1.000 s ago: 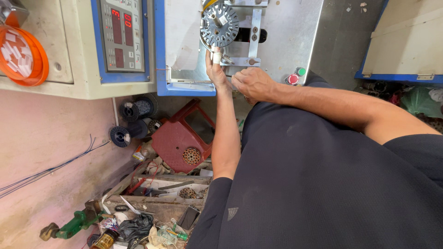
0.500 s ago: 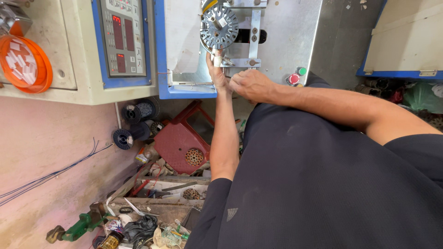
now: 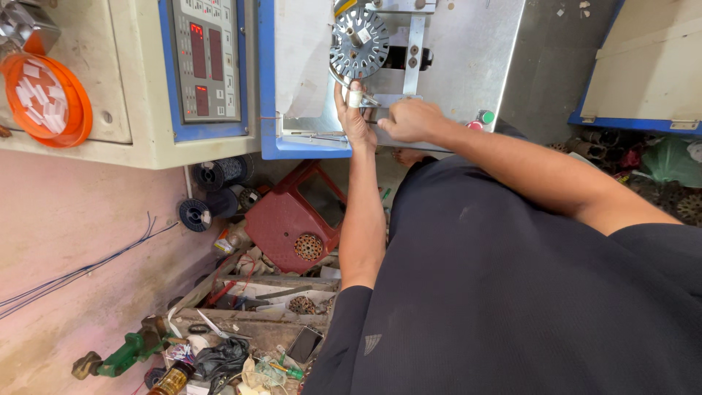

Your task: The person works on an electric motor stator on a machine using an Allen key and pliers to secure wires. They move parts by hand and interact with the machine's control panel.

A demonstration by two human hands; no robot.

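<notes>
The slotted metal disc (image 3: pixel 358 42) is silver-grey with dark radial slots. Left of it, the control panel (image 3: pixel 206 62) is grey, framed blue, with red digits. Further left sits an orange lid (image 3: pixel 51 101). Below the disc lies a dark red stool (image 3: pixel 289 218).

A worker in a dark navy, short-sleeved T-shirt (image 3: pixel 512 292), a small pale printed mark on its left sleeve; both forearms bare, left hand (image 3: pixel 354 117) and right hand (image 3: pixel 409 121) ungloved.

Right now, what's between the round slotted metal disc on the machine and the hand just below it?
In the head view, a small white piece sits between the slotted disc and the left hand, pinched at the fingertips; nothing else.
</notes>
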